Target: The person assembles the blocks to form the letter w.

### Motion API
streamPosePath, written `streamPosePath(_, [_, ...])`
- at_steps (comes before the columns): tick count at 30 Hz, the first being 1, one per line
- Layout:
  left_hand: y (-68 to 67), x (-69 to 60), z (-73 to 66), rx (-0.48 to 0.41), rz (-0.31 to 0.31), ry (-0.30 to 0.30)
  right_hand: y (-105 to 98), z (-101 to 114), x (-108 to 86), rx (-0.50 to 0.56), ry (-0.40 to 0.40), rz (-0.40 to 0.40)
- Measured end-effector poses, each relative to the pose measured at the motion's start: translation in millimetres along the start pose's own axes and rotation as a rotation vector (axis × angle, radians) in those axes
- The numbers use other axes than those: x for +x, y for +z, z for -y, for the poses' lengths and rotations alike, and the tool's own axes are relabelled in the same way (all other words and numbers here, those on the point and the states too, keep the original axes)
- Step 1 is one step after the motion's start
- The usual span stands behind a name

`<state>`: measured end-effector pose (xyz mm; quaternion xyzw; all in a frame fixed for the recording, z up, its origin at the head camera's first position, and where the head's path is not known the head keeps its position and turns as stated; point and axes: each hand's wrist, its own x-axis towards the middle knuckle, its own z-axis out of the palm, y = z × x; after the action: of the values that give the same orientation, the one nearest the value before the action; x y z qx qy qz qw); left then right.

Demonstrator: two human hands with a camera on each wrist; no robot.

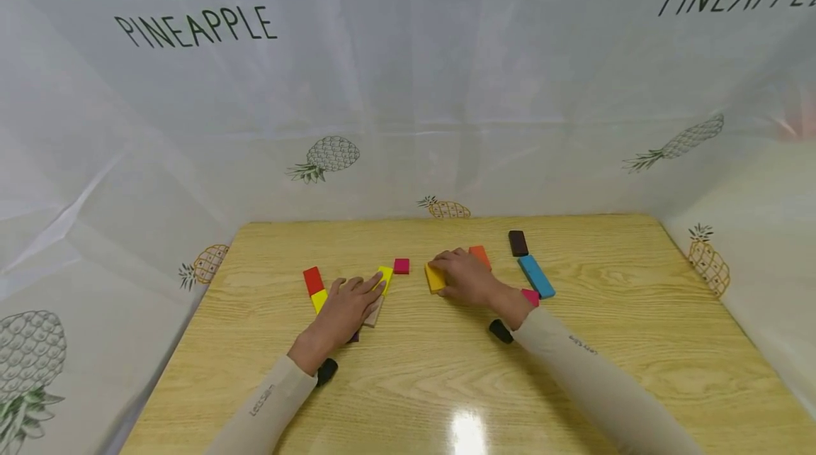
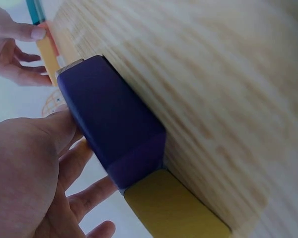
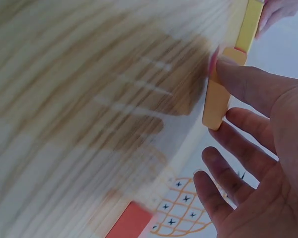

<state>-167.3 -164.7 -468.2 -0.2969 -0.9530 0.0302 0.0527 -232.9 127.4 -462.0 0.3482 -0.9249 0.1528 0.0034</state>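
Toward the middle of the table my right hand [image 1: 467, 278] pinches an orange-yellow block [image 3: 218, 91] between thumb and fingers. In the head view this block [image 1: 435, 278] stands apart from a small magenta block [image 1: 401, 266]. My left hand [image 1: 344, 307] reaches over a group of blocks, its fingers spread. Its fingertips touch a yellow block [image 1: 385, 279], with a plain wooden block [image 1: 374, 312] at its near end. In the left wrist view a purple block [image 2: 111, 116] lies close beside that hand, end to end with another yellow block [image 2: 176, 206].
A red block [image 1: 313, 281] adjoins a yellow block [image 1: 319, 300] on the left. To the right are an orange block [image 1: 480, 256], a dark brown block [image 1: 518, 243], a blue block [image 1: 537, 276] and a magenta block [image 1: 530, 297]. A pineapple-printed sheet [image 1: 395, 72] stands behind the table [image 1: 408, 398].
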Motion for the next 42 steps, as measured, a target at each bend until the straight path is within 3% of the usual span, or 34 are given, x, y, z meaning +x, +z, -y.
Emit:
streamPosePath(13, [-3.2,1.2,-1.2,-0.044,0.010,-0.011,4,21,5.1,0.025,-0.016,0.012])
streamPosePath(19, [0.0,0.8,-0.4,0.005,0.010,-0.010,9,23,6.1,0.037,-0.006,0.020])
streamPosePath(26, [2.4,0.7,0.2,0.045,0.011,-0.010,14,24,9.0,-0.003,-0.033,-0.002])
streamPosePath(35, [2.0,1.4,-0.1,0.013,0.018,-0.021,13,25,8.4,0.005,-0.028,-0.001])
streamPosePath(42, [4.5,1.2,0.6,0.020,0.011,-0.017,-3,10,-3.6,0.069,0.046,0.004])
